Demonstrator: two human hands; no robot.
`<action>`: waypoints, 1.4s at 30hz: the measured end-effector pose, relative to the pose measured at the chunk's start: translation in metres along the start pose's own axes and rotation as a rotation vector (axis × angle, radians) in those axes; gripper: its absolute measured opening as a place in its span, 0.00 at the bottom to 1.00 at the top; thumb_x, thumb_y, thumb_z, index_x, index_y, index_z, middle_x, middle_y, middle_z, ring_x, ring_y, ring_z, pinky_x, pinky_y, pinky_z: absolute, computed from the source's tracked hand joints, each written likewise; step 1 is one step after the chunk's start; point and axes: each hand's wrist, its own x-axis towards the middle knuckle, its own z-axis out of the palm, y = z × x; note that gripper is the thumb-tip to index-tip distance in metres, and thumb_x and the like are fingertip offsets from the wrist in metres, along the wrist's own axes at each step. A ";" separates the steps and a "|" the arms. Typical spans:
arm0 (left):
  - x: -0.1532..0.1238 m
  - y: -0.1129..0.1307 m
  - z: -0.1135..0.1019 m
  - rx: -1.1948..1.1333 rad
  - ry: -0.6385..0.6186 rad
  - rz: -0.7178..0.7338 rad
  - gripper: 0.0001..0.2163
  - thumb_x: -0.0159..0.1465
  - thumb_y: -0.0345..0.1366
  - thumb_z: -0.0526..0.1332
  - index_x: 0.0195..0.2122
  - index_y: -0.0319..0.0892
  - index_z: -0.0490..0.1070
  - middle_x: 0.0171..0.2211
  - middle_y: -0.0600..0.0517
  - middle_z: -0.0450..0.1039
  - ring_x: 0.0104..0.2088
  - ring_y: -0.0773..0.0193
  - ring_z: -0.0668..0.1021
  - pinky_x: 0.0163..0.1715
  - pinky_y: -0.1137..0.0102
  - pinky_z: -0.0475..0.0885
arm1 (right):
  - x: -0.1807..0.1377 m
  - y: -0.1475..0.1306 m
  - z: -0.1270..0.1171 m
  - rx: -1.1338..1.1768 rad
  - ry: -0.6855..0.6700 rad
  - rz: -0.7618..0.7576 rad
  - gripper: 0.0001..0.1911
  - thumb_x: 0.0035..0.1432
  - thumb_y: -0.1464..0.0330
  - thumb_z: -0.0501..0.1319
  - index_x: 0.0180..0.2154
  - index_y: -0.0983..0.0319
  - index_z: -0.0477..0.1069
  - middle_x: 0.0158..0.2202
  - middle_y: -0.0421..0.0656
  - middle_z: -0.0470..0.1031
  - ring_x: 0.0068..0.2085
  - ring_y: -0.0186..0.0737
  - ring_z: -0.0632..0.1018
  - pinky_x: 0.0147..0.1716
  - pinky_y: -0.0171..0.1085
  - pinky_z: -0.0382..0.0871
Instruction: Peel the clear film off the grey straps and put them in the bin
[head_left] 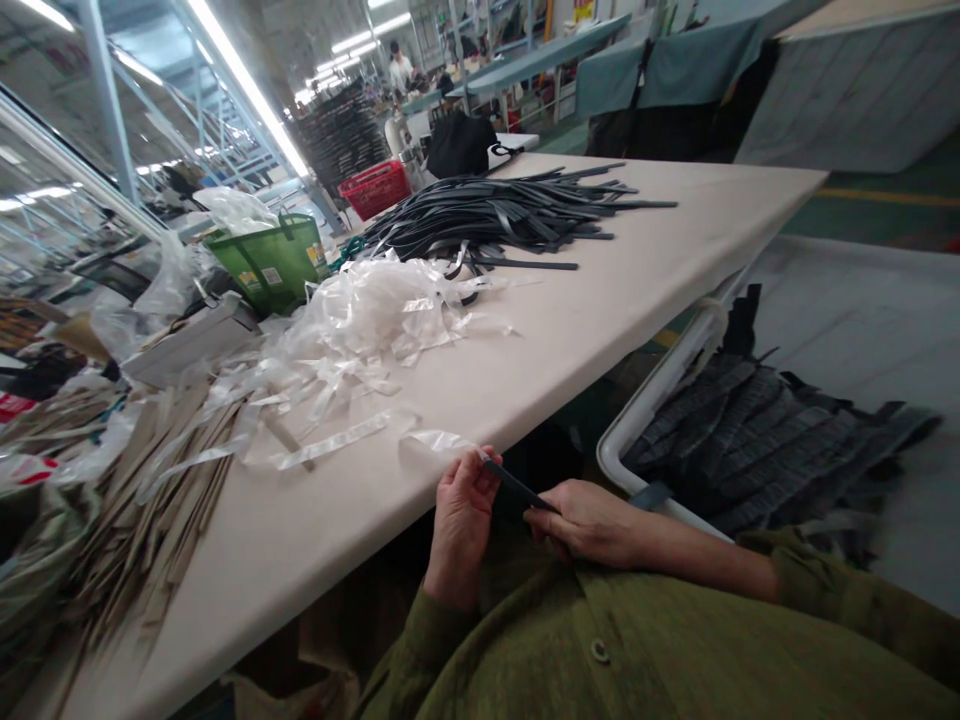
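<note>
Between my two hands a narrow dark grey fabric strip [521, 487] is stretched over the table's front edge. My left hand [463, 515] pinches its upper end, where a translucent white film strip [439, 439] trails off onto the tabletop. My right hand [589, 522] is wrapped round the strip lower down, and a short grey end [649, 496] shows beyond the wrist. A heap of crumpled white film [375, 305] lies on the table ahead of my hands. Behind it is a large pile of dark grey strips [495, 212].
Beige strips [169, 490] spread across the left of the table [555, 350]. A green bag [266, 262] and a red basket [375, 190] stand at the back left. To my right, a white bin [847, 300] holds dark grey strips [757, 430]. A person [400, 68] is far off.
</note>
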 end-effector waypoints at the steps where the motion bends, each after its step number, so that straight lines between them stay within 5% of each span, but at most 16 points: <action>1: -0.001 0.000 0.000 -0.002 -0.001 -0.002 0.15 0.45 0.39 0.78 0.30 0.39 0.78 0.30 0.52 0.81 0.32 0.67 0.81 0.38 0.73 0.75 | 0.000 0.000 -0.001 -0.006 0.011 0.003 0.24 0.67 0.57 0.49 0.31 0.64 0.75 0.23 0.46 0.79 0.25 0.41 0.77 0.26 0.32 0.64; 13: -0.004 -0.003 0.000 0.027 -0.010 0.006 0.13 0.48 0.38 0.76 0.31 0.40 0.77 0.32 0.52 0.81 0.33 0.67 0.81 0.39 0.72 0.75 | -0.002 0.000 0.000 0.011 0.035 0.026 0.25 0.66 0.55 0.49 0.29 0.63 0.74 0.22 0.45 0.76 0.25 0.40 0.76 0.27 0.34 0.65; 21: -0.016 -0.032 -0.005 0.124 -0.048 -0.090 0.17 0.48 0.43 0.76 0.33 0.36 0.78 0.29 0.51 0.79 0.26 0.70 0.77 0.28 0.75 0.72 | 0.008 -0.002 -0.008 0.291 -0.180 0.052 0.28 0.64 0.48 0.50 0.30 0.64 0.71 0.23 0.43 0.73 0.18 0.33 0.68 0.18 0.32 0.62; 26: -0.013 -0.034 -0.007 -0.010 0.099 -0.001 0.17 0.44 0.39 0.78 0.31 0.39 0.76 0.31 0.53 0.79 0.31 0.68 0.80 0.37 0.73 0.73 | -0.036 0.016 -0.042 0.084 0.060 -0.041 0.17 0.63 0.57 0.57 0.43 0.62 0.75 0.31 0.44 0.78 0.30 0.40 0.77 0.29 0.34 0.68; 30: -0.015 -0.047 0.001 0.000 0.026 -0.087 0.16 0.45 0.39 0.78 0.30 0.38 0.76 0.28 0.53 0.78 0.29 0.69 0.78 0.36 0.73 0.73 | -0.052 0.037 -0.039 0.227 0.281 0.045 0.24 0.62 0.56 0.56 0.55 0.61 0.69 0.27 0.41 0.76 0.25 0.38 0.74 0.24 0.34 0.68; 35: -0.020 -0.066 0.013 0.103 -0.094 -0.207 0.20 0.41 0.41 0.79 0.29 0.34 0.78 0.26 0.50 0.77 0.27 0.67 0.77 0.35 0.71 0.71 | -0.040 0.032 -0.028 0.162 0.321 -0.035 0.27 0.62 0.56 0.55 0.59 0.60 0.67 0.29 0.41 0.76 0.29 0.41 0.76 0.29 0.37 0.70; 42: -0.017 -0.053 0.015 0.058 0.043 -0.046 0.19 0.40 0.43 0.79 0.27 0.37 0.77 0.25 0.52 0.76 0.28 0.68 0.77 0.34 0.72 0.72 | -0.080 0.056 -0.064 0.304 0.376 0.118 0.30 0.57 0.53 0.62 0.59 0.57 0.69 0.27 0.48 0.76 0.23 0.42 0.74 0.21 0.38 0.69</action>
